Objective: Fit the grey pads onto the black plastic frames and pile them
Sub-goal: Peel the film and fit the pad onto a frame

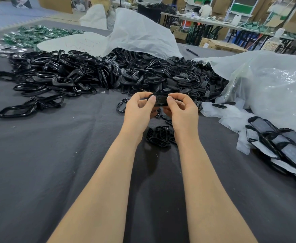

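Above dark cloth [56, 155], left hand [140, 109] and right hand [182, 111] — grips pinching one black frame [161, 100].

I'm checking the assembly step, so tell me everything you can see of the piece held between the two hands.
The piece is small, dark and elongated, apparently black plastic, with a flatter dark-grey face turned up toward the camera. It lies roughly level, held in the air above the grey cloth, just in front of the heap of black parts. The left hand and right hand pinch its ends, thumbs on top, fingers curled beneath. Whether it is fully assembled cannot be told.
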Motion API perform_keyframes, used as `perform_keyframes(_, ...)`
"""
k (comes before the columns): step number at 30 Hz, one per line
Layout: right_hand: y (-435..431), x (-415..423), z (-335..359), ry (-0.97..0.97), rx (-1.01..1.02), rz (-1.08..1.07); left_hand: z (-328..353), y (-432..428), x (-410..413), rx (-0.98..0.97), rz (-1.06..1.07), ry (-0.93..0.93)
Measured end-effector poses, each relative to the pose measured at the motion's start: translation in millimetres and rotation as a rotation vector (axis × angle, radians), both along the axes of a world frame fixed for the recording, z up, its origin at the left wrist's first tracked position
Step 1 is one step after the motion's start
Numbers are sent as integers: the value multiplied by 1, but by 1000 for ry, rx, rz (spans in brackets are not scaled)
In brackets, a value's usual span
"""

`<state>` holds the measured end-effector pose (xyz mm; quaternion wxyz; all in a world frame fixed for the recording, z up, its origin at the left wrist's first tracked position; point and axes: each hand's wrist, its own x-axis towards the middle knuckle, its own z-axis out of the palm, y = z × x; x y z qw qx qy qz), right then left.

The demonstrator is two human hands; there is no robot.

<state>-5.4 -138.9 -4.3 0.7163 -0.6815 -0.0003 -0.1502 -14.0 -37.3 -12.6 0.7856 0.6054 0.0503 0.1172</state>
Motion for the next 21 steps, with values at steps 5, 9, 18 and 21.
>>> perform_keyframes(5, -1, 0, 0, 7, 82, -24, 3, 0, -1, -98, -91, 14)
perform_keyframes(9, -1, 4, -3, 28, 29, -58, 2, -1, -2, 47, -26, 14)
perform_keyframes(18, -1, 4, -5, 54, -45, -61, 0, -2, -2, 260, 75, 25)
perform_keyframes(21, -1, 3, -4, 60, -37, -51, -1, -2, -1, 293, 77, 24)
